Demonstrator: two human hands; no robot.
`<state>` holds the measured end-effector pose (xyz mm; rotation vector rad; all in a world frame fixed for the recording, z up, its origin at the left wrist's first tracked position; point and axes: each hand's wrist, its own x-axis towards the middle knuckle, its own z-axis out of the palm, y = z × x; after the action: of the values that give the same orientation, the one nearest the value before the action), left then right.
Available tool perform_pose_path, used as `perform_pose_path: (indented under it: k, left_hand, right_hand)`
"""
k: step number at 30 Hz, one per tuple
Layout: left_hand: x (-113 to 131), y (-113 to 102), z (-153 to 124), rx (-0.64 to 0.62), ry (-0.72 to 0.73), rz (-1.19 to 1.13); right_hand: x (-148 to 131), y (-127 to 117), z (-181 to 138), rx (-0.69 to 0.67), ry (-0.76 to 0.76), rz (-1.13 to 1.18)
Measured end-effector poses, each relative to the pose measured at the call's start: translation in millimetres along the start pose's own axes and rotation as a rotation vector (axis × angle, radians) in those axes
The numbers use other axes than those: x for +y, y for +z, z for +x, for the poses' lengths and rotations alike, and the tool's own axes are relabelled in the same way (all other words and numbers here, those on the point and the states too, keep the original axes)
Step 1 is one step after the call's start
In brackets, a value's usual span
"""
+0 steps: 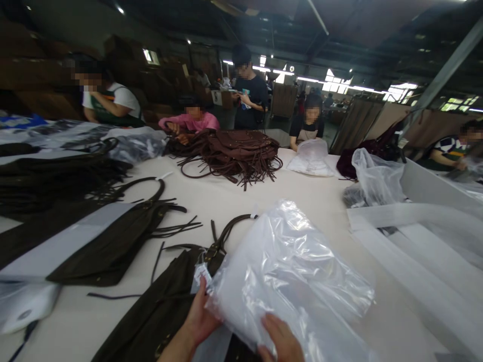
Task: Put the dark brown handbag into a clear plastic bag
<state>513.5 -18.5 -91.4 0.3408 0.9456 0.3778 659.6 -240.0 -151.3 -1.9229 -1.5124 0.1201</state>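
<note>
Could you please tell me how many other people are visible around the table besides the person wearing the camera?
5: one in a white shirt at far left, one in pink, one standing in black, one seated in black, one in stripes at far right. Others may be hidden further back.

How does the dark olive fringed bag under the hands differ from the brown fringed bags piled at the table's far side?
The dark olive fringed bag lies single and flat, partly covered by a clear plastic bag that the left hand and right hand grip. The brown fringed bags are reddish-brown, heaped together and uncovered. Both have loop handles and dangling fringe strips.
</note>
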Motion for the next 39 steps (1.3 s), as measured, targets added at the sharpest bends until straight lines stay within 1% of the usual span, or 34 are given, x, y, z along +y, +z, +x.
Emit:
perform_pose_path:
  k: [2,4,5,7,9,11,12,13,15,16,17,18,19,21,22,27,29,31,34,36,39]
  left_hand:
    - [3,-3,-9,-0.141,-0.049,-0.123]
    - [-2,-6,-21,-0.211,-0.038,-0.139]
    - [-6,-6,-28,-0.25,-0.023,-0.122]
    - [-18,-4,-44,-0.322,-0.002,-0.026]
    - [-34,-1,-59,-0.377,0.015,0.138]
    - [-51,5,-69,-0.395,0.025,0.316]
    - [-59,8,-70,-0.37,0.035,0.398]
    - [-68,11,-69,-0.31,0.052,0.467]
    - [-82,17,-60,-0.115,0.103,0.558]
    - [-88,20,-54,-0.016,0.13,0.579]
    - [-92,22,-48,0.061,0.15,0.585]
    - [-95,24,-42,0.11,0.158,0.581]
    - [-96,25,-38,0.133,0.158,0.577]
    - [-97,27,-33,0.145,0.149,0.579]
    - [-97,27,-32,0.148,0.146,0.58]
    - [-95,26,-33,0.141,0.156,0.588]
    - [-94,25,-33,0.135,0.164,0.585]
    - [-93,23,-33,0.133,0.175,0.576]
    - [-92,20,-32,0.12,0.19,0.569]
    - [-92,17,-31,0.111,0.194,0.569]
    - [-94,15,-30,0.11,0.2,0.575]
  right_hand:
    - [35,-11,-25,-0.074,-0.073,-0.133]
    - [62,-9,-47,-0.068,-0.057,-0.221]
    - [70,-5,-55,-0.058,-0.073,-0.226]
    - [74,9,-65,-0.014,-0.12,-0.204]
    - [68,20,-64,0.007,-0.155,-0.204]
    - [58,25,-57,-0.009,-0.166,-0.264]
    - [54,25,-52,-0.017,-0.179,-0.302]
    - [50,23,-48,-0.014,-0.205,-0.33]
    - [46,19,-42,0.007,-0.258,-0.333]
    - [44,16,-40,0.008,-0.248,-0.301]
    - [43,13,-39,-0.009,-0.205,-0.254]
    - [41,9,-38,-0.039,-0.133,-0.201]
    - [39,4,-36,-0.072,-0.042,-0.153]
    - [33,-6,-30,-0.134,0.136,-0.08]
    - [30,-12,-26,-0.162,0.195,-0.049]
    - [17,-32,-3,-0.291,0.425,0.188]
    - [16,-35,3,-0.31,0.507,0.322]
    - [18,-38,6,-0.312,0.546,0.453]
    - [24,-43,9,-0.313,0.553,0.591]
    - [28,-45,10,-0.287,0.551,0.605]
    - [29,-46,8,-0.282,0.519,0.544]
